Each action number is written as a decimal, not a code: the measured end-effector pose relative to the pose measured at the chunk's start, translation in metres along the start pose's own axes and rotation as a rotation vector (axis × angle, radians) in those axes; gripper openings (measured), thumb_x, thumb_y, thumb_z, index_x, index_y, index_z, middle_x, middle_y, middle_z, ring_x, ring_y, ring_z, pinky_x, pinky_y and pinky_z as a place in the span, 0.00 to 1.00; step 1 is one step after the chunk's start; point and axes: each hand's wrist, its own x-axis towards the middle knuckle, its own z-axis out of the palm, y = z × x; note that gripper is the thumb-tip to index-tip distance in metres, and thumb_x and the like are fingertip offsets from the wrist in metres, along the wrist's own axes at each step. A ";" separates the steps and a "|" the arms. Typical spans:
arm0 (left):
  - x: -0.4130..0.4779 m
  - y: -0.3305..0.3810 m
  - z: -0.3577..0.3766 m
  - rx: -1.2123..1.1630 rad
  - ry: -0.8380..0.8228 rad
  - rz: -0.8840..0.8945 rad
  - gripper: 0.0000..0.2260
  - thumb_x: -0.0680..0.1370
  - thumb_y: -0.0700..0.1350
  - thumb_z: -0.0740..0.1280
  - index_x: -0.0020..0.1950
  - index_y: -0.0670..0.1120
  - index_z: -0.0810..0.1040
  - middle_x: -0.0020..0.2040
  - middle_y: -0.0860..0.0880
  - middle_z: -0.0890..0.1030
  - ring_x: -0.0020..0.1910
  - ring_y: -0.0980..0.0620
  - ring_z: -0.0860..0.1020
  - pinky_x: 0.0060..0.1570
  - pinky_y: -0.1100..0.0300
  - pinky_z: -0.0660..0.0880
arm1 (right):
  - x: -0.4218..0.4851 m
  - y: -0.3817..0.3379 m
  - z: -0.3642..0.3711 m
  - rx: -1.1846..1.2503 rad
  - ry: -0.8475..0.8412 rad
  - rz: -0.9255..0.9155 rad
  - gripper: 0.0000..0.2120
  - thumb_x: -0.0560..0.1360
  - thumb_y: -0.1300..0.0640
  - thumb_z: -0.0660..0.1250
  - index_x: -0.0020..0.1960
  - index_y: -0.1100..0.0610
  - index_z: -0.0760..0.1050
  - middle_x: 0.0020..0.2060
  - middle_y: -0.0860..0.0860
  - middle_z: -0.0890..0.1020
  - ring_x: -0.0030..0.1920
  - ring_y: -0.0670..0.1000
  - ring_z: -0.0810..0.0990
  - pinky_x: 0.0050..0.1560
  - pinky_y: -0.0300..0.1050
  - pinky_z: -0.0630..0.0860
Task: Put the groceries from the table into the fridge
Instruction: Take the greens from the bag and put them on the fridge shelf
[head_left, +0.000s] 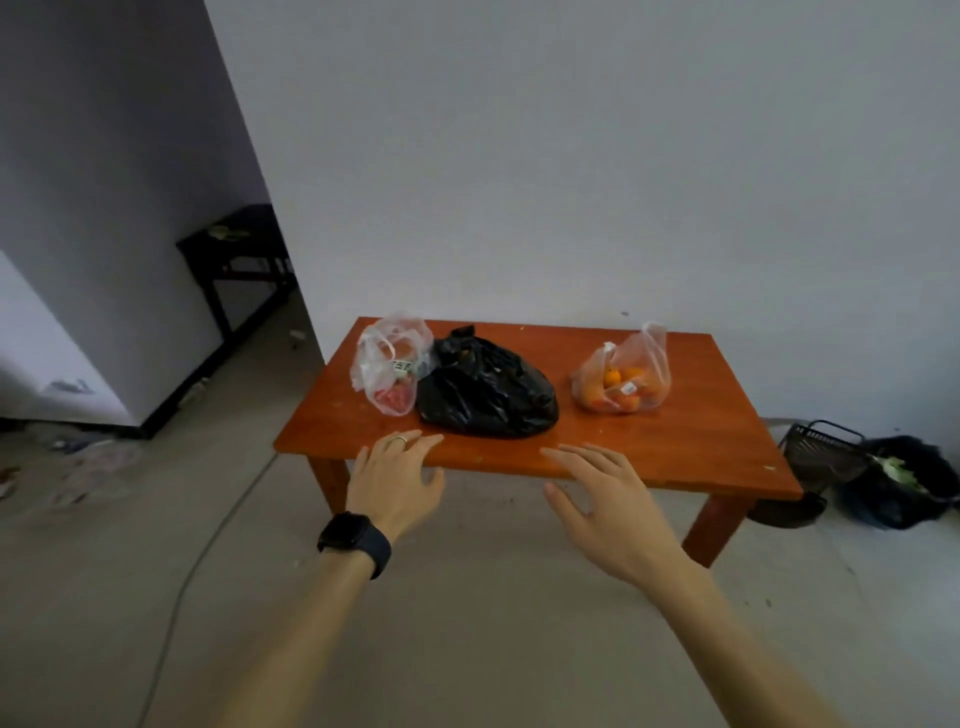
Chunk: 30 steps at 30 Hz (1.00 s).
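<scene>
A low reddish wooden table (701, 441) stands against the white wall. Three bags lie on it: a clear bag with red produce (389, 364) at the left, a tied black bag (485, 392) in the middle, and a clear bag of oranges (623, 382) at the right. My left hand (397, 475), with a ring and a dark watch on the wrist, is held over the table's near edge with fingers spread. My right hand (605, 496) hovers just in front of that edge, fingers also spread. Both hold nothing. No fridge shows clearly.
A black wire basket (821, 452) and a dark bag with greens (898, 483) sit on the floor right of the table. A dark side table (234, 254) stands in the passage at the back left. A cable (208, 545) runs across the concrete floor.
</scene>
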 end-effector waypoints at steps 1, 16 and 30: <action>0.010 -0.011 0.001 0.001 -0.002 -0.013 0.21 0.79 0.55 0.62 0.73 0.59 0.69 0.73 0.52 0.70 0.73 0.49 0.64 0.72 0.45 0.61 | 0.013 -0.003 0.010 0.004 -0.007 -0.010 0.22 0.82 0.43 0.60 0.75 0.43 0.67 0.73 0.42 0.70 0.76 0.47 0.60 0.75 0.47 0.62; 0.226 -0.138 0.015 0.046 -0.011 -0.095 0.22 0.79 0.53 0.61 0.74 0.58 0.67 0.73 0.51 0.70 0.73 0.49 0.65 0.72 0.49 0.63 | 0.272 -0.013 0.129 0.142 -0.151 -0.054 0.22 0.82 0.43 0.61 0.75 0.43 0.68 0.72 0.41 0.71 0.75 0.47 0.62 0.73 0.45 0.64; 0.443 -0.217 0.053 0.144 -0.163 0.182 0.22 0.80 0.53 0.59 0.75 0.56 0.65 0.76 0.50 0.66 0.76 0.49 0.60 0.75 0.48 0.54 | 0.471 -0.034 0.237 0.032 -0.373 -0.037 0.24 0.83 0.45 0.58 0.78 0.48 0.62 0.75 0.45 0.67 0.77 0.51 0.59 0.71 0.51 0.68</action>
